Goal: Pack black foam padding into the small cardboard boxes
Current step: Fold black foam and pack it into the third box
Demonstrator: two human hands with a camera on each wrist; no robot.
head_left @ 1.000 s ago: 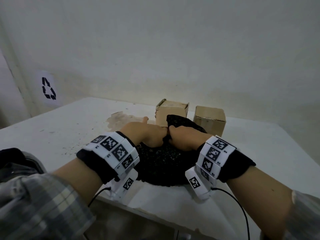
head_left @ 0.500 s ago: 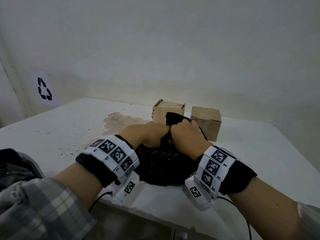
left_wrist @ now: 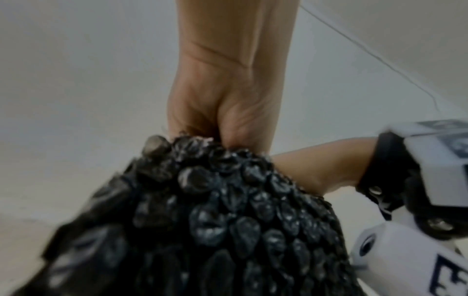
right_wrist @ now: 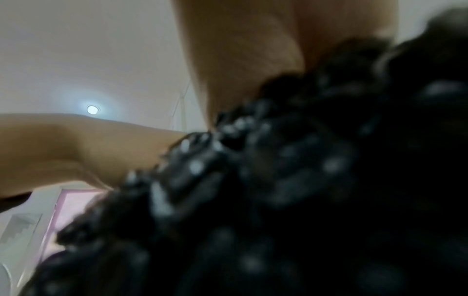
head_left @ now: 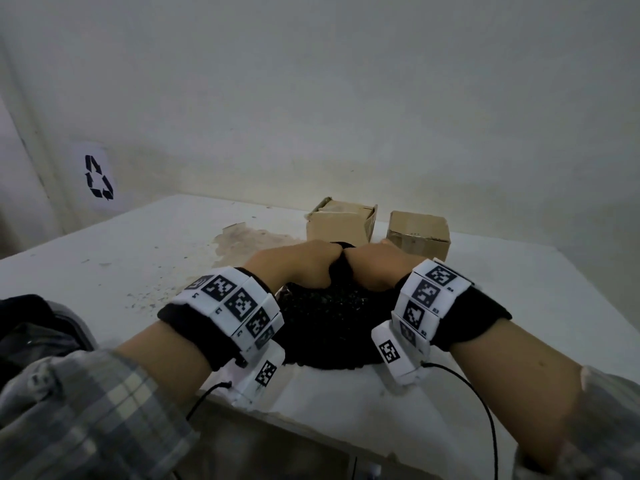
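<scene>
A sheet of black bubbly padding (head_left: 329, 317) lies bunched on the white table (head_left: 138, 258) in front of me. My left hand (head_left: 298, 266) and right hand (head_left: 375, 268) meet knuckle to knuckle over its far part, both gripping the raised fold between them. The left wrist view shows the padding (left_wrist: 228, 220) gathered up into my left hand (left_wrist: 222, 120), with the right wrist beside it. The right wrist view is blurred, full of black padding (right_wrist: 303, 190). Behind the hands stand two small cardboard boxes: the left box (head_left: 341, 221) has loose top flaps, the right box (head_left: 417, 233) looks closed.
A brownish stain (head_left: 249, 239) and dark crumbs (head_left: 149, 296) mark the table left of the padding. The table's near edge (head_left: 311, 424) runs just under my wrists. A dark bag (head_left: 38, 327) sits at the lower left. A recycling sign (head_left: 98, 177) hangs on the wall.
Both hands have stayed on the padding's fold, and the right hand has lowered a little so the raised black tip shows less. The head view has shifted slightly.
</scene>
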